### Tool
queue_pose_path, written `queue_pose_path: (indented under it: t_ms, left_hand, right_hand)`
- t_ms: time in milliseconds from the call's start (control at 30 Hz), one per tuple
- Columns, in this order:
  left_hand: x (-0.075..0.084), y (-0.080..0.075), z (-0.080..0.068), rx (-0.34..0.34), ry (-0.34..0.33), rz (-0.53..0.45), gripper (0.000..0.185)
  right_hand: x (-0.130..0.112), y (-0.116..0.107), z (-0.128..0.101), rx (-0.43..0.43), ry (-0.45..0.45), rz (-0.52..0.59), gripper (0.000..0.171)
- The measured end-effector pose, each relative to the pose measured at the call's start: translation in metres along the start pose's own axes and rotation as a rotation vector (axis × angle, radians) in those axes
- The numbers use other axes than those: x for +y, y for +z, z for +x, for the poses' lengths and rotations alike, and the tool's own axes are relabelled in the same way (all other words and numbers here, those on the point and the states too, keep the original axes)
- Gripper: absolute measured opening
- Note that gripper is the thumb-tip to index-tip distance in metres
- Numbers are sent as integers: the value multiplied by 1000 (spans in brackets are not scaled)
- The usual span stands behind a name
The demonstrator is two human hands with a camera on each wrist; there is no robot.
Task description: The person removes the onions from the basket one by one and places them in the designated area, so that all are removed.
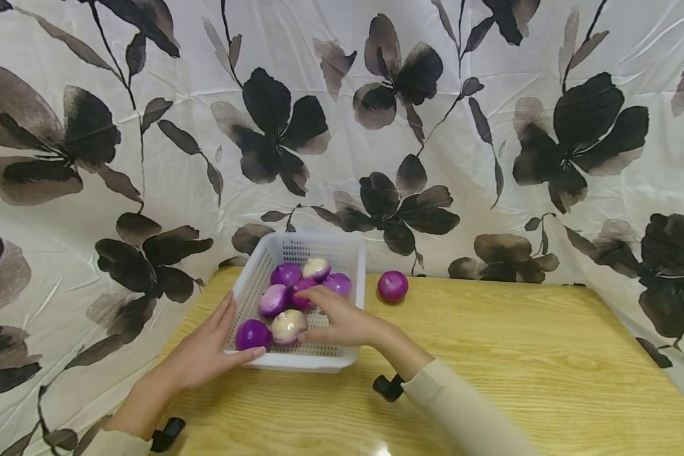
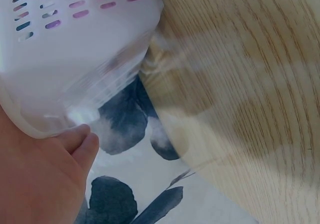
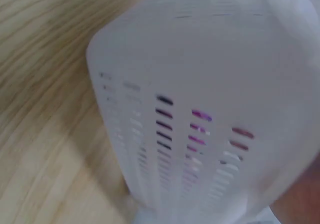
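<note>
My right hand (image 1: pixel 342 320) reaches into the basket (image 1: pixel 251 273) at frame centre, fingers loosely spread over the onions (image 1: pixel 287 326), while my left hand (image 1: pixel 205 351) lies flat-fingered against its left rim, on the table (image 1: pixel 519 367).

White slotted plastic basket (image 1: pixel 296 364), glossy wood-grain table (image 1: pixel 519 380), sheeny cloth (image 1: pixel 490 158)

The left hand (image 1: pixel 205 351) lies flat against the near left corner of the basket (image 1: pixel 350 253), fingers straight, thumb along its front rim; the right hand (image 1: pixel 342 320) reaches over that rim, fingers extended inside
</note>
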State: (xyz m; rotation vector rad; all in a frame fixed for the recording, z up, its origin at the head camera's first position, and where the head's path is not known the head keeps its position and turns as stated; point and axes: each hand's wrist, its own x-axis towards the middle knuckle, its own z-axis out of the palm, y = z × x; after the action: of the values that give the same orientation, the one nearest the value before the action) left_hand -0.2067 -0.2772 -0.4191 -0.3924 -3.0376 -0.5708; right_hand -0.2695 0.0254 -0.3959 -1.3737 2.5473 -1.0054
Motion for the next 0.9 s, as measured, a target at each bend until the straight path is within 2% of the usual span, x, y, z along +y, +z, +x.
queue_pose_path:
  t_ms: [333,600,900]
  left_hand:
    - [0,0,-1,5,0,6,120]
    - [-1,0,-1,11,15,13,119]
    - [-2,1,-1,7,2,9,121]
  right_hand:
    - [0,11,15,-23,75,33,82]
    - [3,17,25,-20,125,21,87]
    - [6,25,35,-52,217,-3,91]
